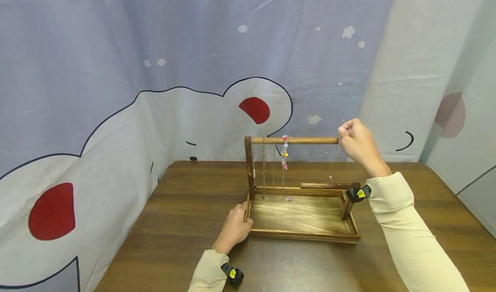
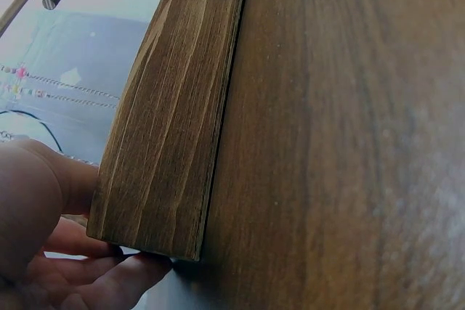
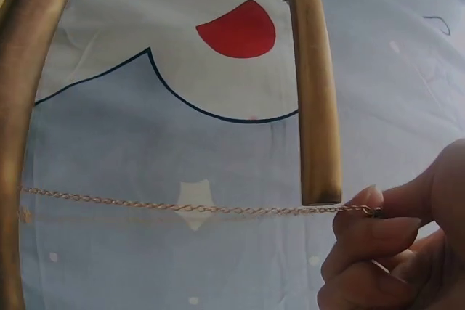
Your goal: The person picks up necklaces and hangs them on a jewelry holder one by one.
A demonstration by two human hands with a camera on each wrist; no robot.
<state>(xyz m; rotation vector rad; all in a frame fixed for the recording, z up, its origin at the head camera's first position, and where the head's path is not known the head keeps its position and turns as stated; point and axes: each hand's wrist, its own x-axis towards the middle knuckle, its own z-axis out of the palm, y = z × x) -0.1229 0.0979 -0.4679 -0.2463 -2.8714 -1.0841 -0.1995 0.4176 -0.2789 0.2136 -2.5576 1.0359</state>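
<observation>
A wooden jewelry stand with a shallow tray [image 1: 300, 216] sits on the table, with an upper bar [image 1: 314, 141] and a shorter lower bar [image 1: 325, 185]. My left hand [image 1: 235, 223] grips the tray's left end, thumb and fingers around its corner. Beside the upper bar's free right end, my right hand [image 1: 358, 141] pinches one end of a thin chain necklace [image 3: 182, 208] between thumb and forefinger. The chain hangs down past the lower bar. Further left on the upper bar hang several necklaces, including a colorful beaded one [image 1: 285, 154] and a plain chain [image 1: 264, 167].
The brown wooden table [image 1: 193, 197] backs onto a printed cloth curtain [image 1: 186, 119]. A dark upright post [image 1: 249, 167] carries the upper bar at the left; a short post [image 1: 346, 208] stands at the tray's right end, close to my right wrist.
</observation>
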